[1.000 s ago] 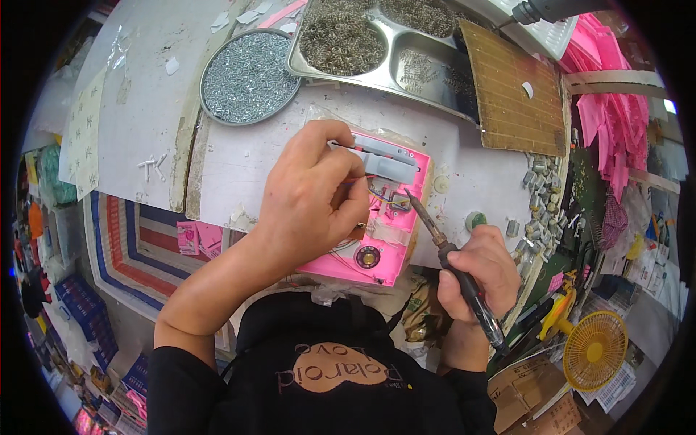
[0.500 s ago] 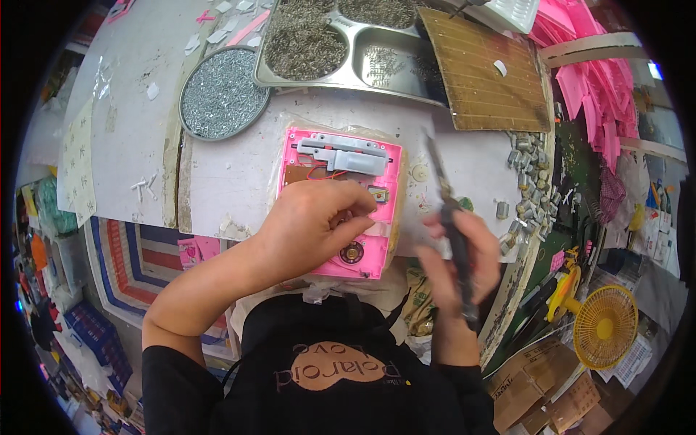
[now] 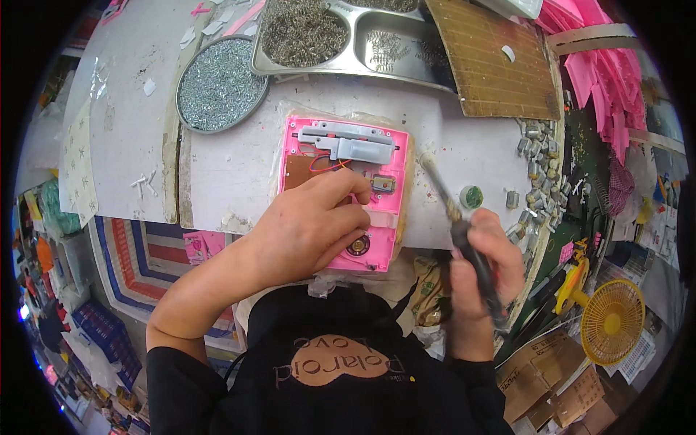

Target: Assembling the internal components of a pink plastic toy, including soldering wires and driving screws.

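Observation:
A pink plastic housing (image 3: pixel 388 233) lies face up before me on a clear sheet. Inside it sit a grey mechanism (image 3: pixel 359 148), red and dark wires, a brown board (image 3: pixel 298 170), a small metal motor (image 3: pixel 383 183) and a round speaker (image 3: pixel 357 245). Over its lower left part rests my left hand (image 3: pixel 308 221), thumb and fingers bent together; what they pinch, if anything, is hidden. My right hand (image 3: pixel 487 264) is wrapped round the black handle of a soldering iron (image 3: pixel 467 239), whose metal shaft slants up to the left, its tip beside the housing.
Just right of the iron stands a small round green-topped tin (image 3: pixel 471 196). Small motors (image 3: pixel 535 163) crowd the table's right edge. Farther back are a dish of screws (image 3: pixel 222 85), a metal tray (image 3: pixel 355 54) of springs and a brown board (image 3: pixel 496 65). A yellow fan (image 3: pixel 611 322) stands at right.
My right hand has moved right with the soldering iron, uncovering the green-topped tin. My left hand stays over the housing, and the whole view has shifted slightly.

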A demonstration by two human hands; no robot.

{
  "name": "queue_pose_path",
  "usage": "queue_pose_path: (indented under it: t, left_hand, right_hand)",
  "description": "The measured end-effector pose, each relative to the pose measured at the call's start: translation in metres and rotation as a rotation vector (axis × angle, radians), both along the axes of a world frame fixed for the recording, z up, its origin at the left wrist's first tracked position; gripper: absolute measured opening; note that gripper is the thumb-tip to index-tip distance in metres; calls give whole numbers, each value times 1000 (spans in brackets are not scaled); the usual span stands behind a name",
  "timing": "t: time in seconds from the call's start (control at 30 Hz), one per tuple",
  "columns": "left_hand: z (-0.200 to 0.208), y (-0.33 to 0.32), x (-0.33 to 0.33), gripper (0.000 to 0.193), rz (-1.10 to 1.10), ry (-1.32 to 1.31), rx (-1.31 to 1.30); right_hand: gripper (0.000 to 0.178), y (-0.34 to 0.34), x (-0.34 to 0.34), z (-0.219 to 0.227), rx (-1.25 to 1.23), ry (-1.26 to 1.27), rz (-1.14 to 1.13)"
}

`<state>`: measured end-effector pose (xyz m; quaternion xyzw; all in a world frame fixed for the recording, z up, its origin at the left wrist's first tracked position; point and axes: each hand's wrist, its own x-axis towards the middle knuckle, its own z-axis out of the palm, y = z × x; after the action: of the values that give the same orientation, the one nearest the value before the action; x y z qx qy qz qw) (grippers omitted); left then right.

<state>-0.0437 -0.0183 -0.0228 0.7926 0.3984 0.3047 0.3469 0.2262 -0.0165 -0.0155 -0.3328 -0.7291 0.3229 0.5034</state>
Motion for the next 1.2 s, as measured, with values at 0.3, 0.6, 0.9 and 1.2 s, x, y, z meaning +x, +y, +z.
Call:
queue_pose_path:
  t: [0.3, 0.6, 0.9, 1.2]
  left_hand:
    - [-2, 4, -9, 19, -105, 35, 2]
    - [-3, 2, -11, 20, -147, 147, 45]
    - [-3, 2, -13, 19, -177, 198, 78]
    - [-4, 2, -13, 19, -187, 181, 103]
  right_hand:
    - [21, 8, 6, 4, -211, -15, 293]
    - [25, 22, -6, 4, -204, -97, 392]
    - [24, 28, -13, 6, -212, -132, 416]
    - [25, 31, -15, 12, -238, -181, 444]
